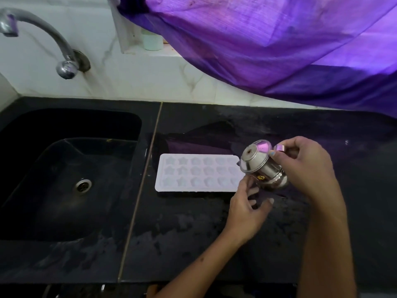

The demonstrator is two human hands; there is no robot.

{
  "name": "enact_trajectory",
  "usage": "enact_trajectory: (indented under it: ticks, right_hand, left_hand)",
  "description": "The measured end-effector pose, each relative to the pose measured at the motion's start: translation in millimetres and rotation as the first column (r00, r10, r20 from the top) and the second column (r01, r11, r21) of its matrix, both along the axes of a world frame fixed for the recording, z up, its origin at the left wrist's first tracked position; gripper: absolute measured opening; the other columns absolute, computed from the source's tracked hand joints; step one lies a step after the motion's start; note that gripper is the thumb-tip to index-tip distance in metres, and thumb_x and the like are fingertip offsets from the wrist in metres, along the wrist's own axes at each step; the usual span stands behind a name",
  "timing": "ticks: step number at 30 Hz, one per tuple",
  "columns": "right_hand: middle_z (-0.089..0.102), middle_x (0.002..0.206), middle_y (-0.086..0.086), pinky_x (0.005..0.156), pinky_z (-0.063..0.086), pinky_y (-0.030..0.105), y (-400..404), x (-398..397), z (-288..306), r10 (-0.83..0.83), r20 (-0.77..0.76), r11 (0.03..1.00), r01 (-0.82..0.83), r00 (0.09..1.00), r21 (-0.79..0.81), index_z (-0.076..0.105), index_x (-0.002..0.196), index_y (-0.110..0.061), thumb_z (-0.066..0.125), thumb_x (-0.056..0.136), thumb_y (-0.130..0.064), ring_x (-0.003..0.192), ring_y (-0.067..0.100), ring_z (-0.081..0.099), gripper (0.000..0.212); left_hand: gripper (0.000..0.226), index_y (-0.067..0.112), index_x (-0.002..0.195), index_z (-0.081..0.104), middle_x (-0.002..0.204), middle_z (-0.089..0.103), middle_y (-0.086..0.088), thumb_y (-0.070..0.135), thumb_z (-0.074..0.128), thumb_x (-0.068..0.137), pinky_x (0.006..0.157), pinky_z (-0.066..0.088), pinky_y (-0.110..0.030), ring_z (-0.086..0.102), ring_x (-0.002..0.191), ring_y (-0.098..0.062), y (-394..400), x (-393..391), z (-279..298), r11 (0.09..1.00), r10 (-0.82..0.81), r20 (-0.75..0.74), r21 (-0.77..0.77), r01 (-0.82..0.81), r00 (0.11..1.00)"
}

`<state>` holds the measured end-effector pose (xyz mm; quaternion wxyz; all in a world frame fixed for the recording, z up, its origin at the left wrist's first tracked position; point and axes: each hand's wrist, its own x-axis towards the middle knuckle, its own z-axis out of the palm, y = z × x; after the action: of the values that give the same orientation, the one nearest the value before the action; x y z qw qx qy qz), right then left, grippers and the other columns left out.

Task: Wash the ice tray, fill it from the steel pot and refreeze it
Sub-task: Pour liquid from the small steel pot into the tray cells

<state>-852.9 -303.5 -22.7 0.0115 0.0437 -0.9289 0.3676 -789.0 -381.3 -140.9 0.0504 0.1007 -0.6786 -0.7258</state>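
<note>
A white ice tray point(193, 173) with star-shaped cells lies flat on the black counter, just right of the sink. Over its right end a small lidded steel pot point(261, 166) is tipped toward the tray. My right hand point(309, 168) grips the pot by its handle, thumb near the lid's edge. My left hand point(247, 209) is below the pot with fingers loosely spread, its fingertips touching the pot's underside near the tray's right corner. Whether water runs out, I cannot tell.
A black sink point(64, 168) with a round drain point(83, 185) lies at the left, a steel tap point(53, 44) above it. Purple cloth point(279, 46) hangs over the back right. The black counter point(182, 237) looks wet. A pale cup point(152, 41) stands on the ledge.
</note>
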Motion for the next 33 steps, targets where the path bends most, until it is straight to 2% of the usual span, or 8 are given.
enact_trajectory:
  ticks: [2,7,11,16,22,29,33]
  right_hand:
    - [0.066,0.084,-0.007,0.079,0.051,0.043,8,1,1,0.002,0.0,0.999,-0.002,1.0,0.04,0.06,0.084,-0.027,0.069,0.082,-0.031,0.085,0.022,0.062,0.01]
    - [0.062,0.08,-0.011,0.074,0.049,0.038,21,0,-2,0.005,0.019,0.996,-0.007,1.0,0.088,0.057,0.08,-0.029,0.07,0.082,-0.027,0.083,0.02,0.06,0.012]
    - [0.062,0.081,-0.009,0.07,0.048,0.038,24,-1,-4,0.022,-0.001,0.991,-0.021,1.0,0.134,0.054,0.077,-0.031,0.068,0.083,-0.025,0.082,0.022,0.06,0.016]
    - [0.063,0.089,-0.003,0.072,0.049,0.04,22,0,-7,0.065,-0.031,0.987,-0.059,0.997,0.152,0.055,0.079,-0.03,0.067,0.083,-0.024,0.082,0.024,0.059,0.015]
    - [0.061,0.093,-0.002,0.069,0.039,0.033,22,-1,-8,0.076,-0.041,0.98,-0.067,0.996,0.186,0.061,0.089,-0.024,0.066,0.086,-0.024,0.083,0.023,0.054,0.006]
    - [0.062,0.098,0.0,0.073,0.046,0.038,24,-3,-10,0.077,-0.053,0.98,-0.065,0.996,0.191,0.061,0.09,-0.025,0.066,0.086,-0.024,0.087,0.026,0.058,0.007]
    - [0.062,0.099,0.0,0.07,0.042,0.034,25,-4,-12,0.079,-0.053,0.98,-0.068,0.995,0.185,0.061,0.091,-0.024,0.066,0.086,-0.024,0.087,0.025,0.058,0.007]
  left_hand:
    - [0.06,0.041,0.127,0.035,0.128,0.048,0.022,0.014,0.067,0.084,0.093,0.046,-0.019,0.051,0.117,0.003,11,0,-2,0.999,-0.024,0.008,0.027,0.024,1.0]
    - [0.057,0.052,0.11,0.038,0.123,0.046,0.028,0.015,0.07,0.08,0.095,0.049,-0.028,0.055,0.112,0.002,30,-2,-4,0.999,-0.002,0.016,0.035,0.002,1.0]
    - [0.055,0.048,0.111,0.038,0.136,0.047,0.012,0.018,0.071,0.078,0.096,0.05,-0.03,0.055,0.113,0.001,36,-4,-6,1.0,-0.001,0.029,0.028,0.001,1.0]
    - [0.055,0.045,0.112,0.037,0.139,0.045,0.007,0.017,0.071,0.079,0.094,0.049,-0.026,0.055,0.114,-0.001,37,-5,-7,1.0,0.004,0.036,0.024,-0.004,0.999]
    - [0.055,0.044,0.112,0.037,0.129,0.044,0.015,0.019,0.07,0.076,0.097,0.049,-0.033,0.055,0.114,-0.003,39,-6,-7,1.0,-0.007,0.039,0.027,0.006,0.999]
    - [0.055,0.036,0.118,0.038,0.129,0.043,0.013,0.013,0.071,0.08,0.098,0.049,-0.033,0.055,0.113,-0.005,40,-9,-7,0.999,-0.003,0.049,0.049,0.0,0.999]
    - [0.054,0.035,0.118,0.037,0.126,0.043,0.014,0.012,0.07,0.081,0.099,0.049,-0.036,0.055,0.11,-0.002,41,-10,-8,0.999,0.002,0.056,0.053,-0.005,0.998]
